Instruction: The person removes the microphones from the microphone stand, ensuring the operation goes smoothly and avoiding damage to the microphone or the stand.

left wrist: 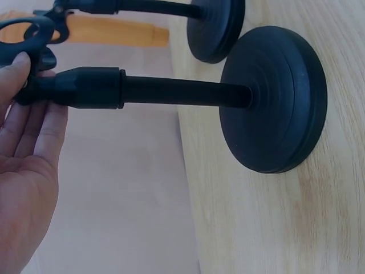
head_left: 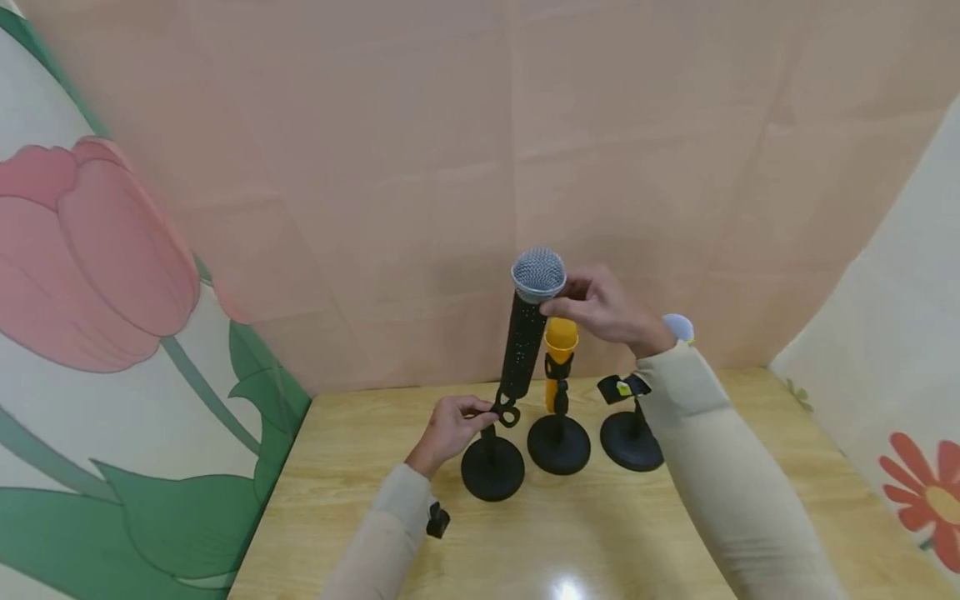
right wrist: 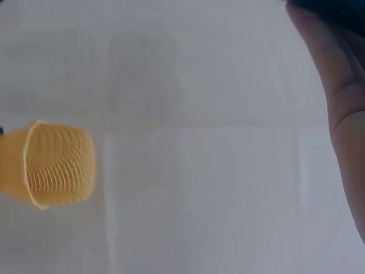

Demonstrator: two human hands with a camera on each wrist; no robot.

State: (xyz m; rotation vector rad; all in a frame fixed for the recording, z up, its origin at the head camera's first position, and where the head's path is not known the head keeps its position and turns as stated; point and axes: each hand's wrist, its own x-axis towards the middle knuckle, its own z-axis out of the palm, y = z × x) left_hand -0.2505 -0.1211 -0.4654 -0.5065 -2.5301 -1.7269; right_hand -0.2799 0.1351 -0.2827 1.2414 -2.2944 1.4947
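Note:
A black microphone [head_left: 522,342] with a silver mesh head stands tilted over the leftmost stand, its lower end right at the stand's ring-shaped clip [head_left: 509,412]. My right hand [head_left: 600,307] pinches it just below the mesh head; in the right wrist view only a dark edge of it shows beside the hand [right wrist: 342,103]. With thumb and fingers my left hand [head_left: 452,429] grips the top of that stand, near the clip. In the left wrist view the stand's black pole [left wrist: 171,91] runs to its round base [left wrist: 274,103] on the table.
Beside it, a yellow microphone [head_left: 562,337] sits in a second black stand [head_left: 558,444]. Farther right is a third stand [head_left: 632,440], with a pale microphone head [head_left: 678,326] partly hidden by my right sleeve. A pinkish wall covering rises behind the wooden table [head_left: 360,467].

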